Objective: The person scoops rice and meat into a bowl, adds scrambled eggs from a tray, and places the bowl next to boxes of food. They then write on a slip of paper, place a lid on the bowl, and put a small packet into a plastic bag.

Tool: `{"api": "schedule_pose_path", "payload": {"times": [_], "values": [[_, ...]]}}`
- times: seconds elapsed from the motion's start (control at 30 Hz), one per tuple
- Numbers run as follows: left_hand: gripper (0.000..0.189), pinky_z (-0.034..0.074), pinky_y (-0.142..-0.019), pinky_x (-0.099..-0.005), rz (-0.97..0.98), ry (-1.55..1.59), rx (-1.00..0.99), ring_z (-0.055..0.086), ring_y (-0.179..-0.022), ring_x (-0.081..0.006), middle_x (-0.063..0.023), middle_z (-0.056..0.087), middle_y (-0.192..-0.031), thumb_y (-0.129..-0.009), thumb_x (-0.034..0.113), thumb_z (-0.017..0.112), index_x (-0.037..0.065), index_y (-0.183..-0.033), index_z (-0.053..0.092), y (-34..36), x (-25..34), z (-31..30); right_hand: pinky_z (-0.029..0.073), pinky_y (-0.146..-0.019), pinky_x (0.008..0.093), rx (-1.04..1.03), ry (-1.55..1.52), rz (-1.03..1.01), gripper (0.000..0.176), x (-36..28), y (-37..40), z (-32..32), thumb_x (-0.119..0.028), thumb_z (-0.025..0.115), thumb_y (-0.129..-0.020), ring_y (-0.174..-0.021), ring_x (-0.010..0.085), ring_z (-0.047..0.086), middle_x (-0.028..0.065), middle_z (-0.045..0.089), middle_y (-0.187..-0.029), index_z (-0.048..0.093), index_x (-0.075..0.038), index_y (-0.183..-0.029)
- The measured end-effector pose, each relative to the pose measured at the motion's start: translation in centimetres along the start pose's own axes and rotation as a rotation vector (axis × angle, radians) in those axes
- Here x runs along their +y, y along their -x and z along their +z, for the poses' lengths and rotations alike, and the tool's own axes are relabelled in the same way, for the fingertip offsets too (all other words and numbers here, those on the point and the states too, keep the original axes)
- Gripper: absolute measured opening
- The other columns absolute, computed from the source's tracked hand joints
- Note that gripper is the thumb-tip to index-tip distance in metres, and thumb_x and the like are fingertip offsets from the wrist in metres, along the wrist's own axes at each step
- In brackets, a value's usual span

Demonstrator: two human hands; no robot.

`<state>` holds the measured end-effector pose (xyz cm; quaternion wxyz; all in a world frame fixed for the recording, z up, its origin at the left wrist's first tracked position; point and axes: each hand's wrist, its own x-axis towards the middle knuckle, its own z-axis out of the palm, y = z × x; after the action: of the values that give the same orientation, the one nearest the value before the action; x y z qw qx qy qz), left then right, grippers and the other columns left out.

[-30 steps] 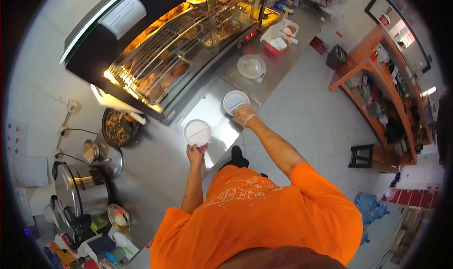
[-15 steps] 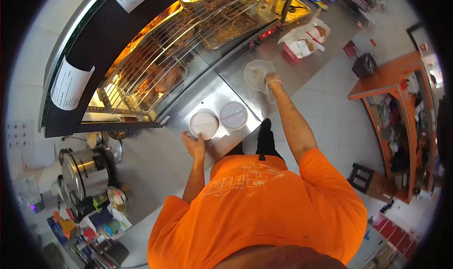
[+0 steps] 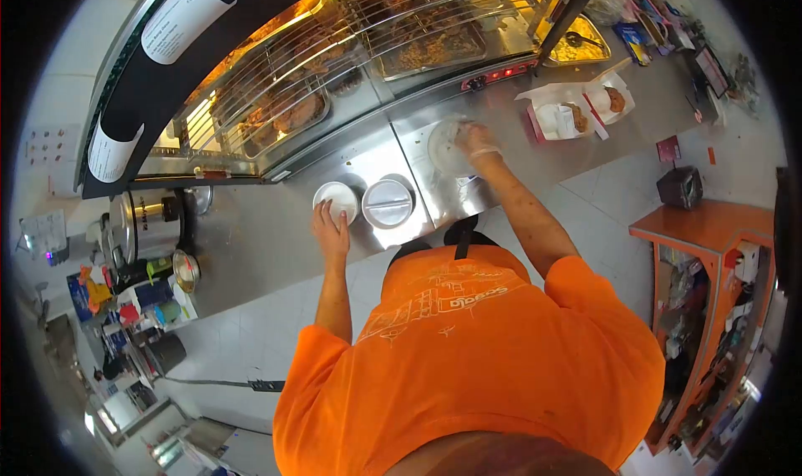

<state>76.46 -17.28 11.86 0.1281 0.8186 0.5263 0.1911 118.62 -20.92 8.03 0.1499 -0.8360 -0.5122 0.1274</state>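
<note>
Two round white containers stand side by side on the steel counter. My left hand point(image 3: 331, 228) rests on the near left side of the left container point(image 3: 336, 201), its fingers apart over the rim. The right container point(image 3: 388, 203) has a bar or divider across its middle, and no hand touches it. My right hand point(image 3: 479, 142), in a clear plastic glove, is at the right edge of a round translucent lid or dish point(image 3: 449, 146) on the counter. Its fingers are bent and blurred, and their grip is hard to make out.
A heated glass case with wire racks point(image 3: 292, 83) and trays of food runs along the far side. An open box with food point(image 3: 568, 119) is on the right of the counter point(image 3: 251, 242). A large metal pot point(image 3: 146, 221) stands at the left. Orange shelves point(image 3: 702, 225) are at the right.
The head view has shifted and turned. My left hand has moved further over the left container's rim. My right hand has come in over the edge of the translucent lid or dish.
</note>
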Motion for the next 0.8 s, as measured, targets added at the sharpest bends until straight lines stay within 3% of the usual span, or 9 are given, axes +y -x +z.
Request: {"api": "schedule_pose_path", "payload": {"times": [0.27, 0.33, 0.4, 0.43, 0.47, 0.5, 0.57, 0.7, 0.8], "values": [[0.036, 0.033, -0.099, -0.0465, -0.235, 0.036, 0.188, 0.043, -0.115, -0.0361, -0.0188, 0.052, -0.120, -0.091, 0.024, 0.057, -0.001, -0.117, 0.053, 10.9, 0.6, 0.2, 0.049, -0.090, 0.0434, -0.119, 0.163, -0.036, 0.024, -1.7, -0.9, 1.5, -0.017, 0.051, -0.085, -0.102, 0.0349, 0.061, 0.0179, 0.064, -0.109, 0.068, -0.007, -0.099], [0.034, 0.034, -0.099, -0.0457, -0.340, 0.050, 0.228, 0.044, -0.114, -0.0356, -0.0183, 0.052, -0.119, -0.091, 0.023, 0.058, 0.000, -0.116, 0.054, 12.8, -0.1, 0.3, 0.048, -0.090, 0.0456, -0.179, -0.224, 0.262, 0.023, -2.5, -1.2, 0.2, -0.011, 0.051, -0.085, -0.102, 0.0368, 0.060, 0.0209, 0.063, -0.108, 0.067, -0.004, -0.098], [0.032, 0.034, -0.099, -0.0451, -0.480, 0.069, 0.272, 0.044, -0.113, -0.0352, -0.0177, 0.053, -0.118, -0.091, 0.023, 0.058, 0.001, -0.114, 0.055, 15.9, -0.6, -0.7, 0.047, -0.091, 0.0465, -0.229, 0.099, -0.112, 0.025, -0.4, -1.7, 1.8, -0.013, 0.049, -0.086, -0.104, 0.0378, 0.059, 0.0220, 0.062, -0.109, 0.066, -0.001, -0.098], [0.031, 0.034, -0.099, -0.0449, -0.549, 0.093, 0.296, 0.045, -0.112, -0.0351, -0.0175, 0.053, -0.117, -0.091, 0.023, 0.057, 0.001, -0.113, 0.055, 16.8, -1.0, -0.9, 0.048, -0.089, 0.0463, -0.224, -0.132, 0.069, 0.024, -1.7, -1.0, -0.7, -0.013, 0.048, -0.086, -0.104, 0.0388, 0.059, 0.0231, 0.062, -0.109, 0.065, 0.001, -0.096], [0.030, 0.034, -0.098, -0.0447, -0.611, 0.120, 0.325, 0.045, -0.112, -0.0349, -0.0172, 0.053, -0.117, -0.092, 0.023, 0.057, 0.002, -0.113, 0.056, 17.6, -1.6, -1.3, 0.049, -0.086, 0.0456, -0.240, -0.059, 0.025, 0.022, 1.9, -2.7, 4.2, -0.013, 0.050, -0.086, -0.103, 0.0394, 0.059, 0.0247, 0.062, -0.108, 0.064, 0.002, -0.094], [0.029, 0.035, -0.098, -0.0447, -0.661, 0.103, 0.341, 0.045, -0.111, -0.0350, -0.0170, 0.054, -0.116, -0.092, 0.023, 0.057, 0.002, -0.112, 0.056, 18.7, -2.3, -1.7, 0.050, -0.083, 0.0455, -0.343, -0.113, -0.005, 0.023, 0.9, -2.3, 1.6, -0.015, 0.049, -0.087, -0.100, 0.0394, 0.061, 0.0240, 0.063, -0.104, 0.064, 0.002, -0.094], [0.028, 0.035, -0.097, -0.0446, -0.748, 0.088, 0.359, 0.046, -0.111, -0.0352, -0.0168, 0.055, -0.115, -0.092, 0.024, 0.057, 0.003, -0.111, 0.057, 20.9, -4.3, -1.6, 0.049, -0.084, 0.0450, -0.477, 0.224, -0.168, 0.030, 4.0, -3.8, 3.7, -0.030, 0.060, -0.085, -0.098, 0.0378, 0.060, 0.0223, 0.062, -0.106, 0.063, -0.003, -0.098], [0.029, 0.036, -0.096, -0.0448, -0.891, 0.073, 0.458, 0.047, -0.109, -0.0359, -0.0173, 0.057, -0.110, -0.092, 0.025, 0.057, 0.003, -0.110, 0.057, 25.1, -8.6, -1.1, 0.050, -0.074, 0.0414, -0.351, 0.240, -0.282, 0.029, -7.5, -1.2, -7.4, -0.030, 0.061, -0.084, -0.085, 0.0338, 0.063, 0.0173, 0.065, -0.097, 0.064, -0.003, -0.093], [0.029, 0.037, -0.095, -0.0452, -0.991, 0.119, 0.495, 0.047, -0.109, -0.0361, -0.0177, 0.058, -0.109, -0.091, 0.027, 0.058, 0.003, -0.108, 0.058, 27.6, -12.8, -0.6, 0.052, -0.067, 0.0387, -0.263, -0.296, -0.452, 0.028, -21.5, 2.9, -10.3, -0.030, 0.062, -0.083, -0.076, 0.0308, 0.065, 0.0135, 0.066, -0.090, 0.065, -0.003, -0.089]]}}
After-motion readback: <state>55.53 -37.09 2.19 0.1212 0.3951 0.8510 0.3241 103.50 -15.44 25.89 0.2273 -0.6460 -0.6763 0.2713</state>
